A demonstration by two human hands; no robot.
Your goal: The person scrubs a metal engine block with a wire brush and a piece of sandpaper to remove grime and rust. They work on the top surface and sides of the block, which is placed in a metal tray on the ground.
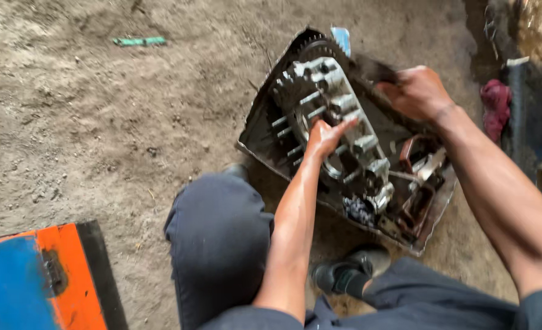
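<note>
Left hand [324, 135] pressed, fingers together, on toothed gear assembly [329, 104] in oily metal tray [255, 131]; right hand [418, 91] clenched around dark brush [374, 68].

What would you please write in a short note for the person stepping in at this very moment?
Left hand: resting on the metal gear assembly, steadying it; the grip is not clear.
Right hand: closed on a dark brush-like tool, blurred, at the assembly's far edge.
The assembly lies in a dirty metal tray on the dirt floor, loose small parts at the tray's near right end.
Done: the assembly's metal shows bright in places. Left: dark grime remains in the tray.
</note>
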